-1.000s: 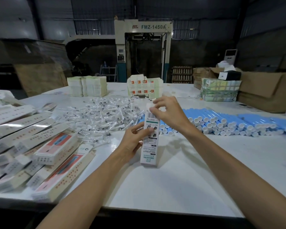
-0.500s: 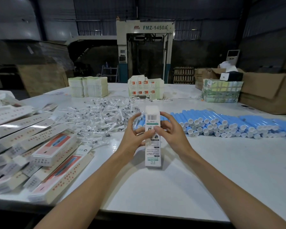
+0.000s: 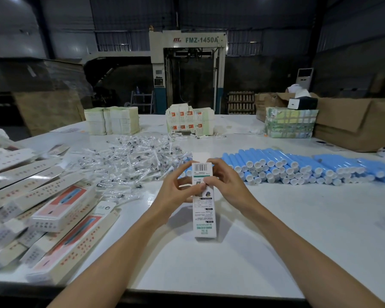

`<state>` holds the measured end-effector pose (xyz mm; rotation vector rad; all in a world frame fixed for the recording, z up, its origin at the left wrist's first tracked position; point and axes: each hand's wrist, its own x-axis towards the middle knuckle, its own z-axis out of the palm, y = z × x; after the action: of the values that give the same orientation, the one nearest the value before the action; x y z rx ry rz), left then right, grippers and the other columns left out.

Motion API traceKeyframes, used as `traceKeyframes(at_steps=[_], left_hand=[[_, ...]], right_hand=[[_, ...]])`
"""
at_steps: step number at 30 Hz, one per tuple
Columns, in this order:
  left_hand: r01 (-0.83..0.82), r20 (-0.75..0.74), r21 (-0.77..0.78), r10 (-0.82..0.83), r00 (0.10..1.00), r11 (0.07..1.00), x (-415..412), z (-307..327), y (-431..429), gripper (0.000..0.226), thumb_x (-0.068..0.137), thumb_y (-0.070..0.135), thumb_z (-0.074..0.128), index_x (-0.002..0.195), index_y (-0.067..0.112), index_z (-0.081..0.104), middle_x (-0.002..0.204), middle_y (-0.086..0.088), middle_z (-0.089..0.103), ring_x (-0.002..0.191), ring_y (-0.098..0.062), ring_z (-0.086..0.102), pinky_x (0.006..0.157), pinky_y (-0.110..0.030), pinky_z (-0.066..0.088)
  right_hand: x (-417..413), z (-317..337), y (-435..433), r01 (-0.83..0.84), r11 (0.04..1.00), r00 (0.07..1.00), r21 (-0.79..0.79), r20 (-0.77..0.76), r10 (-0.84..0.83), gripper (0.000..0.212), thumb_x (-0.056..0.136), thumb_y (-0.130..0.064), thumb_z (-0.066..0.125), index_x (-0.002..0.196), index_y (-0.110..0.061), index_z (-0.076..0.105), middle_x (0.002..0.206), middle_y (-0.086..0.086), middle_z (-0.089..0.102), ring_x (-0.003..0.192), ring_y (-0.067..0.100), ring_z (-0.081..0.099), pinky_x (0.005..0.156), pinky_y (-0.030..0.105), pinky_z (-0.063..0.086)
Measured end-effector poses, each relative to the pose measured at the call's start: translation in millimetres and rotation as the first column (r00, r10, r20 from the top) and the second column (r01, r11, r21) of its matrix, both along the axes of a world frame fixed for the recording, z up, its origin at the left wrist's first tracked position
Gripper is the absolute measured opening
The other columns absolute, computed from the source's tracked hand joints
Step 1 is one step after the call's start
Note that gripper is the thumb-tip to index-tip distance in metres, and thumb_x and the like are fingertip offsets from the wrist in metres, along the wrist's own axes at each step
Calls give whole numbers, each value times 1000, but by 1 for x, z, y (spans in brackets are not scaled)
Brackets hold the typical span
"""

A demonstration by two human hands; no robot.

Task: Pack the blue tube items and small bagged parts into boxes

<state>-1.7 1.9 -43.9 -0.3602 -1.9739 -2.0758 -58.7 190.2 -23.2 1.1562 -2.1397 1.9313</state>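
One long, narrow box (image 3: 203, 207) is held at the centre of the white table (image 3: 276, 241), with its lower end at the tabletop. The box is made of white printed card and is rectangular in section. A barcode is printed near the top and green lettering near the bottom. One plain white flap is raised at the upper end.

Two hands are engaged on the box. The left hand (image 3: 176, 192) is clasped on the left edge, with the fingers curled at the edge and the thumb laid across the front. The right hand (image 3: 229, 185) is clasped on the right edge in the same manner, with the thumb pressed on the front face.

The blue tubes (image 3: 298, 167) are stacked in one long, layered pile behind and to the right of the box. The number is too great to be counted. Each tube is a smooth cylinder closed with a round white cap, and the caps are turned toward the viewer.

The bagged parts (image 3: 131, 161) are heaped in one loose pile behind and to the left. Each part is sealed in clear, glossy film, and no count can be made.

More than a dozen long boxes (image 3: 53, 210) of glossy card, some bearing a red panel, are laid overlapping at the left edge.

At the far edge, stacks of pale flat cartons (image 3: 111, 121), one block of printed cartons (image 3: 189, 121) and one film-wrapped bundle (image 3: 290, 125) are placed.
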Motion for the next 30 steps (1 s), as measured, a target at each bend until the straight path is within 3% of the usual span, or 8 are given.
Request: traceKeyframes(at_steps=[4, 6, 11, 16, 23, 30], left_hand=[[19, 17, -29, -18, 1000, 999, 0, -1, -1, 73, 86, 18, 91, 149, 36, 58, 114, -14, 81, 105, -33, 79, 81, -38, 65], [26, 28, -35, -25, 999, 999, -2, -1, 0, 78, 80, 28, 93, 149, 37, 57, 115, -13, 81, 105, -32, 79, 83, -39, 65], [51, 26, -42, -50, 998, 998, -4, -2, 0, 69, 80, 32, 93, 139, 52, 63, 119, -10, 81, 107, -29, 79, 80, -36, 65], [78, 28, -74, -77, 997, 994, -5, -4, 0, 68, 85, 29, 92, 142, 49, 62, 119, -12, 81, 108, -32, 79, 80, -38, 65], [80, 43, -80, -77, 996, 994, -5, -4, 1, 71, 84, 29, 92, 145, 46, 60, 118, -12, 81, 108, -31, 79, 80, -37, 65], [57, 43, -66, -54, 998, 996, -2, -1, 1, 63, 79, 34, 93, 130, 60, 66, 117, -11, 81, 106, -30, 79, 80, -37, 65]], right_hand=[[-2, -2, 5, -6, 999, 1000, 41, -29, 7, 16, 104, -26, 61, 119, -28, 65, 101, 2, 75, 95, 29, 68, 83, 38, 55], [-3, -1, 7, 8, 1000, 1000, 11, -16, -7, 17, 108, -34, 55, 115, -22, 65, 101, 6, 76, 92, 29, 69, 80, 37, 55], [-10, -2, 9, 106, 988, 991, -116, 92, -96, 18, 111, -29, 51, 122, -16, 56, 87, 18, 77, 74, 24, 70, 66, 31, 56], [-17, -3, 10, 105, 988, 985, -115, 147, -87, 18, 107, -27, 59, 123, -18, 57, 91, 14, 80, 78, 24, 73, 67, 32, 56], [-13, 2, 14, 73, 995, 997, -72, 33, -70, 7, 110, -20, 53, 116, -18, 50, 87, 13, 79, 73, 25, 73, 63, 28, 55], [-10, 7, 14, 31, 997, 998, -69, -45, -34, 6, 111, -19, 51, 114, -14, 53, 91, 11, 80, 85, 27, 77, 72, 31, 60]])
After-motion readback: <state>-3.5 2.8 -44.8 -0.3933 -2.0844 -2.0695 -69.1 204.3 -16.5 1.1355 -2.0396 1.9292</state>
